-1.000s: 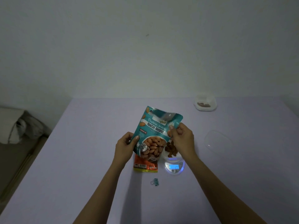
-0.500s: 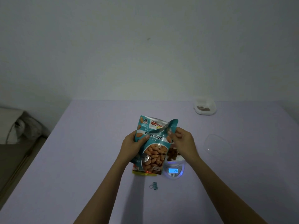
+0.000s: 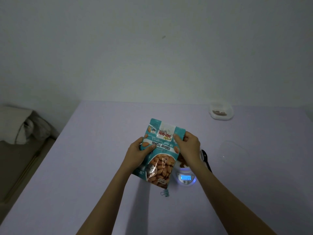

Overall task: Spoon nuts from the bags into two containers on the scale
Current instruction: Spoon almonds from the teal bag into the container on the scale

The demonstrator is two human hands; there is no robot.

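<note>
I hold a teal bag of roasted almonds (image 3: 160,153) upright over the table. My left hand (image 3: 138,154) grips its left edge, thumb across the front. My right hand (image 3: 188,146) pinches its upper right corner. Just right of the bag, a small round scale (image 3: 186,178) with a lit blue display carries a container of brown nuts (image 3: 182,162), mostly hidden behind my right wrist. A black spoon (image 3: 205,159) lies beside the scale on its right.
A white container (image 3: 221,112) with some nuts stands at the table's back right. A clear lid (image 3: 231,150) lies right of the spoon. A small teal clip (image 3: 165,193) lies in front of the bag. The lilac table (image 3: 93,167) borders a bed on the left.
The bag's folded top has been straightened, so the bag now stands flat and upright. Both hands shifted with it, and the orange bag behind it is now hidden.
</note>
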